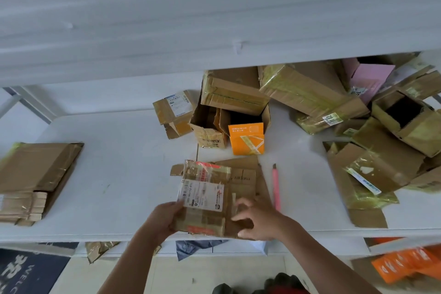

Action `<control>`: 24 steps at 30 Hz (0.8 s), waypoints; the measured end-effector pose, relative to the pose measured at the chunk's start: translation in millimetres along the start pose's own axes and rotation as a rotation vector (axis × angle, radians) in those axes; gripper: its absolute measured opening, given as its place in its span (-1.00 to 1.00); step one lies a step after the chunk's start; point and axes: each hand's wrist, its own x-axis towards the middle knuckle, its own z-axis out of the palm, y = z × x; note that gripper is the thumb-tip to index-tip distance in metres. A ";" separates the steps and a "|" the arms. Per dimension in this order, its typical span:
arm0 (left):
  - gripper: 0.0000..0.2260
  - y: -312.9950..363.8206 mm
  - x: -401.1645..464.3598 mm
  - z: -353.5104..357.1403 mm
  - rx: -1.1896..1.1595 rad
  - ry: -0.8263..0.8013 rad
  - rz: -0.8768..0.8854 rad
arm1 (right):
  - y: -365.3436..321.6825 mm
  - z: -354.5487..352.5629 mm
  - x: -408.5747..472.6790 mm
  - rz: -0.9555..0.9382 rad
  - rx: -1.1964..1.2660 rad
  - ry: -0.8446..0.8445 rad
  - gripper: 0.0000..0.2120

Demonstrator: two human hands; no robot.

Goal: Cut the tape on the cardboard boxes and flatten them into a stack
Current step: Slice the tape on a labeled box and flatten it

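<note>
A flattened cardboard box with a white shipping label and red tape lies at the table's front edge. My left hand grips its left side, thumb on top. My right hand rests on its right part with fingers curled over the cardboard. A pink box cutter lies on the table just right of the box, touching neither hand. A stack of flattened boxes sits at the far left.
Beyond the flattened box stand an open brown box, an orange box and a small taped box. A heap of taped and open boxes fills the right side. The white table ends just below my hands.
</note>
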 end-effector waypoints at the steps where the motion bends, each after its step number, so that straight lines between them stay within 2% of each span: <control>1: -0.75 -5.9 5.1 1.0 0.056 0.044 0.012 | -2.4 -0.3 0.1 0.023 -0.008 -0.033 -0.54; 3: -0.80 -12.6 11.3 2.7 0.115 0.136 0.043 | -4.6 -1.9 1.7 0.065 0.084 -0.032 -0.53; 4: -0.83 -13.0 12.5 3.7 0.111 0.156 0.054 | -4.9 -2.5 2.6 0.072 0.157 0.021 -0.55; 5: -0.84 -11.7 12.7 4.5 0.082 0.152 0.057 | -3.8 -2.3 3.5 0.071 0.201 0.120 -0.57; 8: -0.83 -9.1 13.6 1.9 -0.086 0.066 0.059 | 0.4 0.2 6.9 0.100 0.068 0.569 -0.60; 10: -0.81 -10.0 14.4 0.7 -0.172 0.022 0.049 | -1.1 -0.4 10.5 0.097 0.163 0.731 -0.53; 14: -0.81 -14.2 17.4 5.7 -0.204 -0.010 0.010 | -5.1 -11.4 17.0 0.058 0.358 0.786 -0.60; 17: -0.87 -12.5 16.2 13.7 -0.159 0.008 0.001 | 0.2 -21.7 23.7 0.101 0.389 0.771 -0.65; 21: -0.86 -10.5 16.0 29.9 0.020 0.066 0.035 | 15.2 -21.5 38.1 0.215 0.269 0.634 -0.58; 24: -0.80 -21.1 29.0 36.6 0.378 0.140 0.042 | 26.0 -15.8 43.2 0.265 0.260 0.546 -0.54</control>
